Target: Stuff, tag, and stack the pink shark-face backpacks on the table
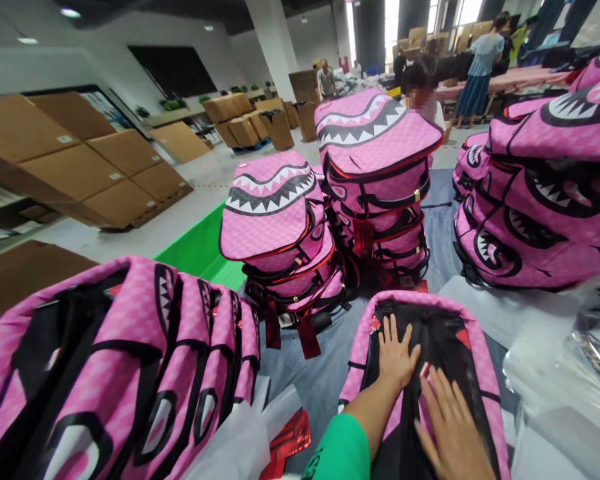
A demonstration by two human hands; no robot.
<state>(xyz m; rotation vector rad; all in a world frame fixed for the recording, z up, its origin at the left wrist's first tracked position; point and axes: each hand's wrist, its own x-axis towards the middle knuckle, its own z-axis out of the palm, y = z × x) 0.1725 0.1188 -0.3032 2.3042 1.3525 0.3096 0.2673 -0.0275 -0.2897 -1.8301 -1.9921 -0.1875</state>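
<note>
Pink backpack (361,350), where does it lie?

On grey cloth (310,380), black back panel (440,330) up, in the head view.

Hands?

Left hand (396,357) and right hand (453,430) lie flat on it, fingers (391,332) spread open, gripping nothing.

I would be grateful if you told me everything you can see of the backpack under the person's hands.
The backpack lies flat with its black back panel upward, framed by a pink diamond-patterned border, with red triangular accents near the top. The left hand and right hand rest open on the panel. It sits on a grey sheet.
</note>
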